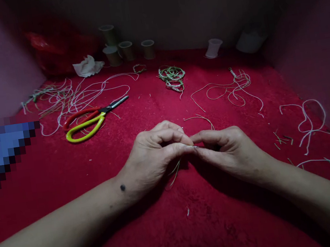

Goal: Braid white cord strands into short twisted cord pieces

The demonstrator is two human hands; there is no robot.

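My left hand and my right hand meet above the red cloth, thumbs and forefingers pinched together. Between the fingertips a small pale bit of cord shows; most of it is hidden by the fingers. Thin tan cord ends hang below my left hand, and another tan strand curves out behind my right. To the left of my hands lie scissors with one red and one yellow handle, blades pointing away to the right. Beyond my fingers rests a coil of green and white braided cord.
Loose white and tan cords tangle at the far left. More cords lie at far right and near right, with short clippings. Thread spools, crumpled tissue and a red plastic bag stand along the back wall.
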